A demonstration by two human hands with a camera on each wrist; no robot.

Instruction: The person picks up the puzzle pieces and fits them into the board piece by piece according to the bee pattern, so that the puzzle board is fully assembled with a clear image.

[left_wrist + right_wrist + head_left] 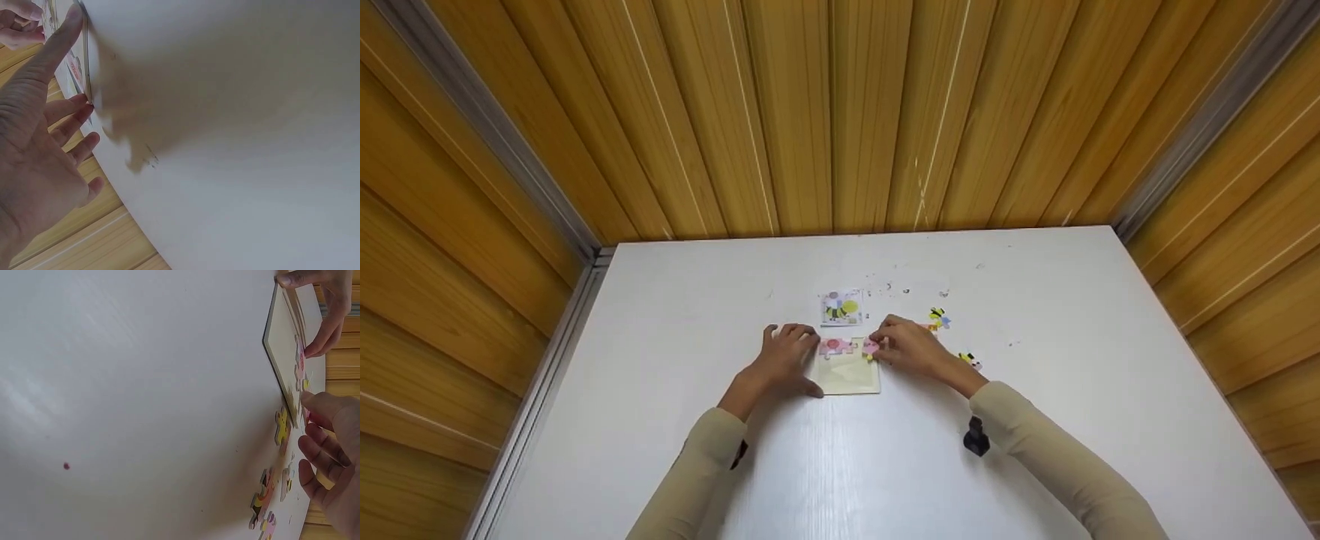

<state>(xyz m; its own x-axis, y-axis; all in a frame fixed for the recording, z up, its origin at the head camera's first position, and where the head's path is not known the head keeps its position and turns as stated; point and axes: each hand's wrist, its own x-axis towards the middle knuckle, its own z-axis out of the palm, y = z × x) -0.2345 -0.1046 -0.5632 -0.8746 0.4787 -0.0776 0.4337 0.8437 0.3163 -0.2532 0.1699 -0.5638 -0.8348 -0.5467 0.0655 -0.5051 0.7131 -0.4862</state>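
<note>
A shallow cream puzzle tray [847, 377] lies flat on the white table. My left hand [790, 355] holds its left side, thumb at the near corner and fingertips at the far one. Joined pink puzzle pieces [835, 346] with a round red shape sit in the tray's far left part. Over the far right corner, my right hand [916, 349] pinches a pink puzzle piece [871, 347] with a bit of yellow between thumb and fingers. The right wrist view shows the right thumb [318, 404] close over the tray's edge, with the piece mostly hidden.
Behind the tray lies a square picture card [841, 307] with a bee on it. Loose puzzle pieces lie right of the tray, among them a yellow-and-black one [937, 316] and another [970, 361] by the right wrist. Wood-look panels [862, 112] wall the table's back and sides.
</note>
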